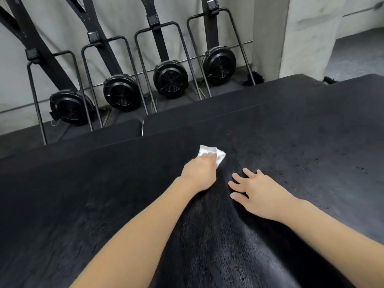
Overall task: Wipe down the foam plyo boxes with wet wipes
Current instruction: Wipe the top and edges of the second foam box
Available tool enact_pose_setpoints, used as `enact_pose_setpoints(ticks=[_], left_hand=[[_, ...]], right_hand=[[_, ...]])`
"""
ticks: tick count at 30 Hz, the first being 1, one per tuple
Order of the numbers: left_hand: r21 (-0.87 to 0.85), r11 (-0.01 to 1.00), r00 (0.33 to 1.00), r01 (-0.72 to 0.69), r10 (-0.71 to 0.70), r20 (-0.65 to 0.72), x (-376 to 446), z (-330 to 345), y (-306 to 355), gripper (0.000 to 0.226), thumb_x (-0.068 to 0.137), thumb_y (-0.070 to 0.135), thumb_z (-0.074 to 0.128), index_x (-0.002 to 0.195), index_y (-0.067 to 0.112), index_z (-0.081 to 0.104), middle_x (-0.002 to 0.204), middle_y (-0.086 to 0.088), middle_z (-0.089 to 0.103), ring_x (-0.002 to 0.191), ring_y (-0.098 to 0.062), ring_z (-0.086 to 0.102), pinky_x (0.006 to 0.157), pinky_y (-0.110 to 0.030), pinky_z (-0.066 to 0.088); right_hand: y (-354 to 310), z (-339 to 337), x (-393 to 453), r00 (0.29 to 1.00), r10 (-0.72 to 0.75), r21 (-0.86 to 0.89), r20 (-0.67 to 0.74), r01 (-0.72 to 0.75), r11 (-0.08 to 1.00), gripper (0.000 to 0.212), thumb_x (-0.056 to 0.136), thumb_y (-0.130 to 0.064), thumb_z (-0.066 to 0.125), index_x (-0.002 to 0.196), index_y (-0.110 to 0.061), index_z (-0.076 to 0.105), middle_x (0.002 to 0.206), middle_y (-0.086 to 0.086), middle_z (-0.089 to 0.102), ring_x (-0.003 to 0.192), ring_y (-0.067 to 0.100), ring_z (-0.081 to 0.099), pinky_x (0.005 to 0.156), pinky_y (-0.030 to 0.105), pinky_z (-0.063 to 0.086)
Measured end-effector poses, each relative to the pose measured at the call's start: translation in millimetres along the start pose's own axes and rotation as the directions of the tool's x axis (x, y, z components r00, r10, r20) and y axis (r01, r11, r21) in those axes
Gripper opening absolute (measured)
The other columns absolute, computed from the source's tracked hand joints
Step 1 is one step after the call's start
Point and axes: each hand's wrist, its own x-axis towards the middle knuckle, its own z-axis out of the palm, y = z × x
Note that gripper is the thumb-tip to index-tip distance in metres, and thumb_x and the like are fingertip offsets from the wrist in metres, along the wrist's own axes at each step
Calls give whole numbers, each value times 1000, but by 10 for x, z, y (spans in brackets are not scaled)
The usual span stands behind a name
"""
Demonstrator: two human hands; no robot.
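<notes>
Pressing down with my left hand (198, 173), I keep the wet wipe (212, 153) bunched under curled fingers, at about twelve o'clock from my wrist on the black foam plyo box (83, 204). The wipe looks thin, limp and damp, so I judge it best held crumpled rather than by a corner. At three o'clock from it my right hand (261, 192) lies flat with fingers spread, holding nothing. The foam top should give slightly and drag.
</notes>
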Motion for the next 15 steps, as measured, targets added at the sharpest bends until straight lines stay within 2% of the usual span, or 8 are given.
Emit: enact_pose_setpoints(ticks=[3, 6, 9, 10, 12, 13, 15], left_hand=[[10, 998, 997, 59, -60, 43, 398, -60, -140, 45, 96, 6, 41, 141, 6, 38, 127, -16, 57, 105, -38, 57, 75, -37, 38], [34, 997, 996, 66, -68, 66, 693, -119, -309, 48, 94, 1, 41, 142, 3, 38, 126, -18, 58, 98, -37, 56, 75, -36, 41], [58, 996, 997, 68, -71, 39, 770, -122, -398, 48, 94, 3, 41, 141, 2, 38, 114, -17, 61, 92, -38, 58, 72, -36, 40], [45, 997, 998, 57, -58, 27, 706, -131, -365, 41, 93, 3, 42, 134, 3, 43, 101, -13, 60, 86, -37, 58, 69, -36, 40], [8, 1000, 1000, 5, -5, 15, 457, -162, -246, 21, 91, 1, 43, 110, 10, 45, 75, -4, 46, 70, -33, 54, 62, -35, 37], [-12, 999, 999, -46, 47, 14, 291, -171, -178, 16, 90, 1, 43, 101, 13, 41, 69, -1, 39, 62, -30, 49, 59, -35, 35], [-57, 979, 981, -196, 196, -9, -19, -107, -117, 12, 95, 4, 45, 98, 15, 38, 67, 2, 36, 55, -27, 41, 55, -36, 34]], right_hand=[[17, -22, 38, 997, -3, 2, 73, 3, 1000, 51, 107, -45, 26, 153, -25, 34, 161, -4, 27, 149, 30, 18, 118, 50, 23], [29, -57, 83, 989, -4, 20, 146, 2, 1000, 53, 107, -45, 26, 156, -25, 29, 165, -3, 20, 153, 31, 10, 121, 51, 18], [33, -83, 91, 986, -1, 26, 169, -3, 1000, 53, 108, -45, 26, 157, -25, 26, 166, -3, 16, 153, 31, 7, 122, 51, 16], [29, -92, 82, 986, -1, 22, 167, -3, 1000, 53, 108, -45, 26, 157, -25, 26, 166, -2, 16, 153, 31, 7, 122, 51, 16], [13, -112, 63, 987, -5, 12, 160, 3, 1000, 53, 108, -45, 26, 157, -24, 27, 166, -3, 17, 153, 30, 8, 121, 51, 17], [7, -114, 61, 988, -7, 14, 154, 5, 1000, 53, 108, -45, 26, 157, -24, 27, 166, -3, 17, 153, 30, 8, 121, 51, 17], [13, -110, 56, 988, -10, 26, 155, 6, 1000, 53, 107, -45, 27, 156, -25, 28, 166, -3, 18, 153, 29, 8, 121, 50, 16]])
